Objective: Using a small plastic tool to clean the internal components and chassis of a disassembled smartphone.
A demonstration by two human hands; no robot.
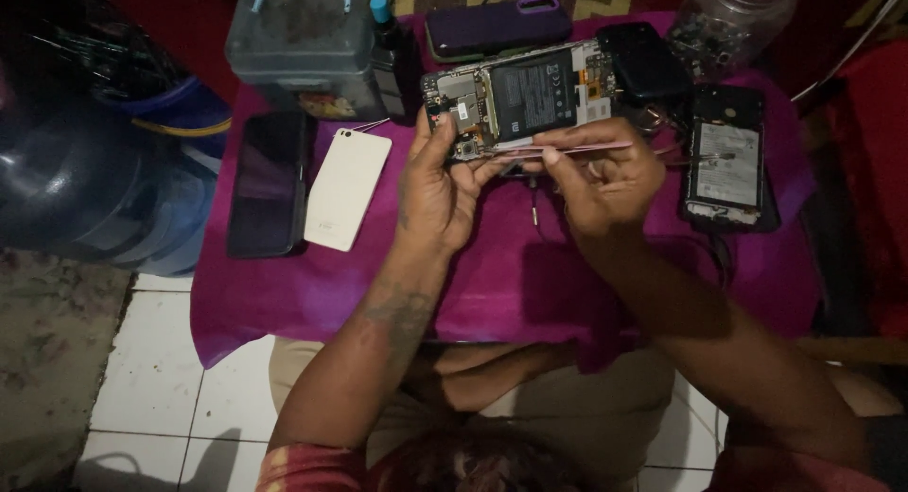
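Observation:
An opened phone [530,95] with its back off, black battery and circuit board showing, lies on the magenta cloth [501,274]. My left hand [437,184] grips its lower left corner, thumb on the board. My right hand [605,175] pinches thin pink tweezers [567,149] whose tips reach left along the phone's near edge, toward my left fingers. A small metal screwdriver shaft [534,206] shows between the two hands.
A black phone [270,182] and a white back cover [346,187] lie at the left. Another opened phone [725,159] lies at the right, a purple-cased one [497,26] at the back. A grey plastic box [303,38] and a clear jar [728,19] stand behind.

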